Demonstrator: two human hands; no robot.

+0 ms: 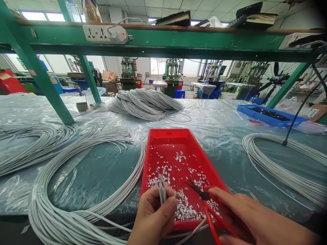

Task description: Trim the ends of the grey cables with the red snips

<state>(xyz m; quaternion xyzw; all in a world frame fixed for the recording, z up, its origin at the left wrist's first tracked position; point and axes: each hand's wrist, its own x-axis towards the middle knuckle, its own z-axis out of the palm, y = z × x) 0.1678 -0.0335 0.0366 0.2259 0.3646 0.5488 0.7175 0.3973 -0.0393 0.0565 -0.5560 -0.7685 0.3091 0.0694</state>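
Observation:
Over the near end of a red tray (172, 223), my left hand (155, 214) pinches several grey cables (162, 193), their stripped ends pointing up. My right hand (240, 214) is wrapped round the red handles of a pair of scissors (204, 195). Their dark blades are slightly apart and point toward the cable ends, not touching them. Small silvery foil scraps (187, 209) lie scattered in the tray, thickest near its front. A large coil of grey cable (48, 190) lies left of the tray, and some cable runs beneath my hands.
Another cable coil (276, 166) lies to the right, and a cable heap (145, 103) sits behind the tray. A blue tray (270, 119) holds black parts at the back right. A green shelf beam (178, 39) crosses above the table, with a power strip (106, 34) on it.

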